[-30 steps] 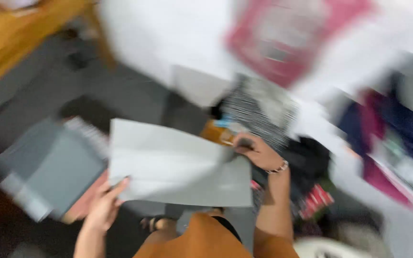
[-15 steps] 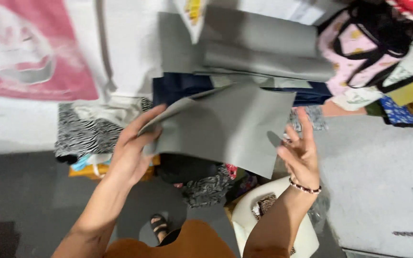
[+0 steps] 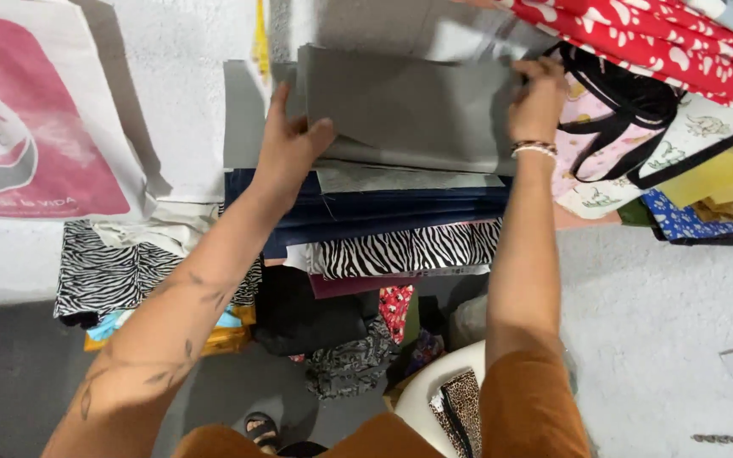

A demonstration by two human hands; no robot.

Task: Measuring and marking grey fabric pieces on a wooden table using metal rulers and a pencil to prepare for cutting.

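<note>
A flat grey fabric sheet (image 3: 409, 106) lies on top of a stack of folded cloth against the white wall. My left hand (image 3: 286, 148) presses on the sheet's left edge, fingers spread with the thumb on top. My right hand (image 3: 538, 97), with a beaded bracelet at the wrist, grips the sheet's right edge. Under the grey sheet sit more grey pieces, navy blue folds (image 3: 383, 212) and a zebra-striped cloth (image 3: 400, 250).
A white bag with a pink print (image 3: 36, 127) leans at left. Red spotted fabric (image 3: 638, 42) and patterned tote bags (image 3: 629, 144) hang at right. More zebra cloth (image 3: 103, 271), dark fabrics (image 3: 332, 339) and a white stool (image 3: 430, 386) lie below on the grey floor.
The view swung from the floor toward the wall. Both hands carried the grey sheet up and forward, and it now lies flat on the stack.
</note>
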